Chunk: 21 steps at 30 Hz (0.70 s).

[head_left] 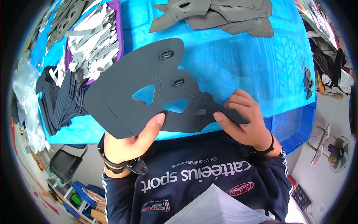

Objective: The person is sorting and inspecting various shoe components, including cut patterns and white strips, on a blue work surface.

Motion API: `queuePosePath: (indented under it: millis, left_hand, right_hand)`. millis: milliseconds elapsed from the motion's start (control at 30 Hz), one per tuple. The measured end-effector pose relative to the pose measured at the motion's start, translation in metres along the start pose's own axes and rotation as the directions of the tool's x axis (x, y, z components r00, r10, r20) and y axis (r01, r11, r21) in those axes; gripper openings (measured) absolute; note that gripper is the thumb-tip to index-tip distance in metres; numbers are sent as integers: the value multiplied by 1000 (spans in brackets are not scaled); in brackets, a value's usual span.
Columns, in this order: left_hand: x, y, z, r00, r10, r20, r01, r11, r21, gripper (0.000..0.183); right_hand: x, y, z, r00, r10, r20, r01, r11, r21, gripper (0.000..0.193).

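Between my two hands is a dark grey flat shoe-upper-like piece, raised over the near edge of the blue-covered table. It has stitched lines, two larger cut-outs and two small oval openings with raised rims. My left hand grips its lower left edge, thumb on top and fingers hidden underneath. My right hand pinches the narrow right end, its thumb on the near side and its fingers curled around it.
Left stands a purple tray of white and grey strips, beside dark striped fabric pieces. More grey pieces lie stacked at the far side. Small dark scraps sit at right, above a blue crate.
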<state>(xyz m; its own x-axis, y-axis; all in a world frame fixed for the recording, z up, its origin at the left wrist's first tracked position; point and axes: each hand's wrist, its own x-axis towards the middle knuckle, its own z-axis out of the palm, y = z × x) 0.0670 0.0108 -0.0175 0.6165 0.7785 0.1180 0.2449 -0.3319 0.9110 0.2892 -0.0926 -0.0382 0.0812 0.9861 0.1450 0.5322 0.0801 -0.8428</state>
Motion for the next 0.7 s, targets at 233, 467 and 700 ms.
queuePosePath:
  millis: [233, 467, 700]
  left_hand:
    - [2, -19, 11, 994, 75, 74, -86, 982, 165, 11]
    - [-9, -13, 9, 997, 12, -73, -3, 993, 122, 15]
    - [-32, -48, 4, 929, -84, -361, -20, 961, -274, 46]
  right_hand:
    - [6, 12, 1, 995, -87, 57, 96, 976, -197, 12]
    - [0, 9, -30, 987, -116, 109, 121, 992, -43, 32]
    - [-27, 14, -183, 141, -147, -979, 494, 867, -59, 65]
